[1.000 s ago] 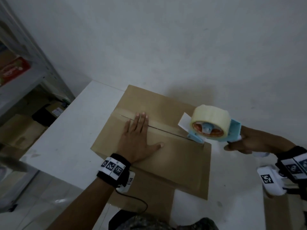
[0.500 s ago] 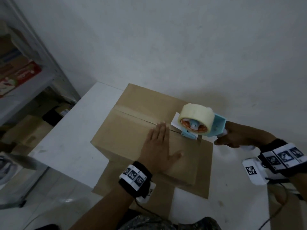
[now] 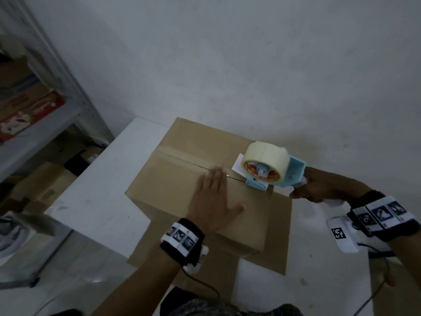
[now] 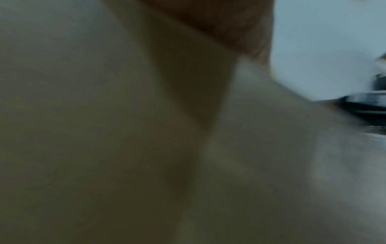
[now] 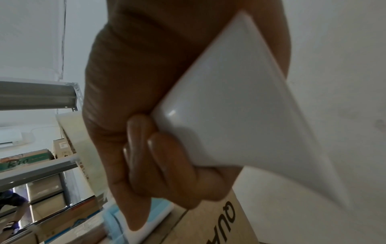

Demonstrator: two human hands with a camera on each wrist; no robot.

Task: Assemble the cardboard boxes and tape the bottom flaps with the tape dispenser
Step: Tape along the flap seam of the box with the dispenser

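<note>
A brown cardboard box [image 3: 173, 179] stands bottom-up on the white table [image 3: 95, 197], its flaps closed along a centre seam with tape on the far-left part. My left hand [image 3: 213, 201] lies flat with straight fingers on the near flap, fingertips at the seam. My right hand [image 3: 319, 188] grips the white handle [image 5: 229, 107] of the blue tape dispenser [image 3: 293, 172], whose clear tape roll [image 3: 264, 160] sits over the seam's right end. The dispenser's front touches the box top just right of my left fingertips. The left wrist view shows only blurred cardboard [image 4: 104, 132].
A metal shelf rack [image 3: 45, 124] with cartons stands at the left, beyond the table edge. More flat cardboard [image 3: 280, 224] lies under the box toward me. A white wall [image 3: 250, 65] rises right behind the table. Another printed box [image 5: 219, 222] shows in the right wrist view.
My left hand slid right along the near flap, from mid-box toward the dispenser. The dispenser came lower and nearer the seam's right end. The view shifted with my head.
</note>
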